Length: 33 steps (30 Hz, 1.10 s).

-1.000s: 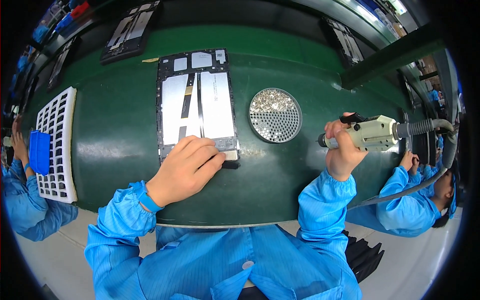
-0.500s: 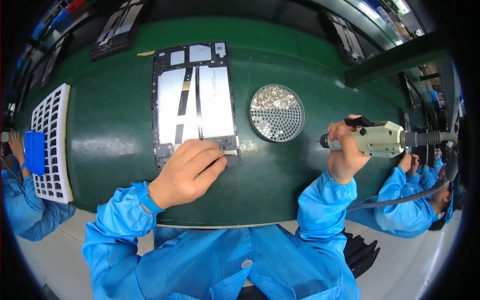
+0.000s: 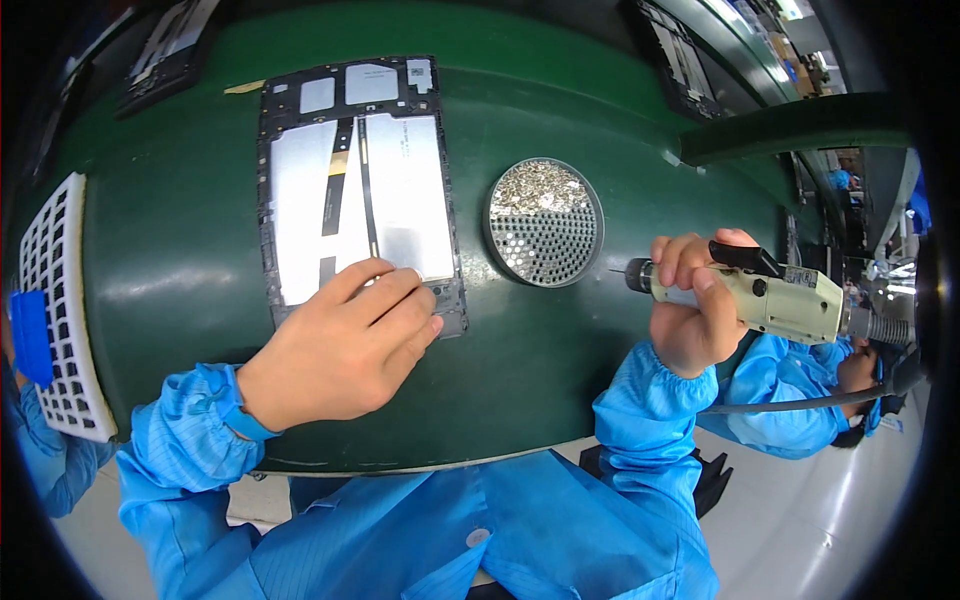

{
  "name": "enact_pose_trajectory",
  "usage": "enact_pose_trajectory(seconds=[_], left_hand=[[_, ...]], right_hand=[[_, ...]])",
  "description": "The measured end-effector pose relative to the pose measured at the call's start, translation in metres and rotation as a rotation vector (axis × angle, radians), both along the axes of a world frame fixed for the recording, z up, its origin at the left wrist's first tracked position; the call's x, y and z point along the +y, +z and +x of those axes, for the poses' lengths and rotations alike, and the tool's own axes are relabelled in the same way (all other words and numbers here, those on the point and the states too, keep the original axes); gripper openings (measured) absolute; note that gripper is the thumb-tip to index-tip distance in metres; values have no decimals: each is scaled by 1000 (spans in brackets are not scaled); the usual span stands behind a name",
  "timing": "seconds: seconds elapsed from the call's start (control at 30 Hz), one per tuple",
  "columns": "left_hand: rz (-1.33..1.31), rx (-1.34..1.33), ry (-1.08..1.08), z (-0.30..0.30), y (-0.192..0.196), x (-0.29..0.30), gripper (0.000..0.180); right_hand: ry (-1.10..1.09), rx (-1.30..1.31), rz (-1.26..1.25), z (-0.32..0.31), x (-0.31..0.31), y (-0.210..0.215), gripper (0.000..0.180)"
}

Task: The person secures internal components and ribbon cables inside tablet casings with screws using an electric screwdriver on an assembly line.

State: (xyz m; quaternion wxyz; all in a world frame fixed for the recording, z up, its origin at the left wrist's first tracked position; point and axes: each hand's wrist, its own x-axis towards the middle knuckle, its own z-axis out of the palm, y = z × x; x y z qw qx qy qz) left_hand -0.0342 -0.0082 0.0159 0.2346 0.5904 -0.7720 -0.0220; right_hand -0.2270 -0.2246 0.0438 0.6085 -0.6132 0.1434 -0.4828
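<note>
An opened tablet lies on the green bench, showing silver battery panels, dark strips and a black frame. My left hand rests over its lower end, fingers bent and bunched against the board; whatever is under the fingertips is hidden. Off to the right, my right hand is wrapped round a pale electric screwdriver with a black lever. Its thin bit points left, in the air beside a round screw dish. Loose silver screws fill the far part of this dish, and its near part is a perforated plate.
At the left stands a white grid tray with a blue block against it. Other opened tablets lie at the far left and far right. A green beam crosses the right. One co-worker sits beyond the screwdriver cable.
The whole view has shifted, moving the tablet and tray leftward in the picture. My left fingers have drawn together over the tablet's lower board. The screwdriver stays in my right hand.
</note>
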Motion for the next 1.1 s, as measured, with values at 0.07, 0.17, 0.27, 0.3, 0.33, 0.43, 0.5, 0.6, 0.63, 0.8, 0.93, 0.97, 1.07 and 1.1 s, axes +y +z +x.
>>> enact_pose_trajectory(seconds=[0.07,0.17,0.27,0.3,0.33,0.43,0.5,0.6,0.63,0.8,0.93,0.97,1.07,1.1], left_hand=[[-6,12,-13,3,-4,-5,28],[-35,96,4,4,-12,-10,27],[-38,68,35,6,-12,-10,24],[-6,92,35,8,-10,-10,22],[28,113,36,10,-8,-10,21],[31,147,26,13,-10,-12,21],[42,159,41,12,-7,-13,20],[63,163,65,12,-8,-12,19],[65,155,64,12,-8,-13,19],[73,158,72,10,-8,-12,18],[76,155,78,8,-9,-11,19],[76,155,77,8,-8,-11,19],[84,158,72,9,-7,-12,19],[79,149,72,9,-8,-12,19]], right_hand=[[89,-37,3,15,6,2,36],[118,-41,23,36,15,-4,37],[128,-15,88,57,27,-9,36],[139,2,88,62,30,-11,36],[153,16,89,66,33,-12,36],[161,40,86,71,37,-11,39],[184,40,77,74,35,-11,39],[168,77,83,77,34,-12,39],[175,76,74,77,33,-14,39],[177,81,79,75,31,-16,38],[167,81,61,76,32,-18,36],[166,81,61,76,32,-18,36],[184,79,60,75,33,-17,35],[181,80,57,75,33,-18,35]])
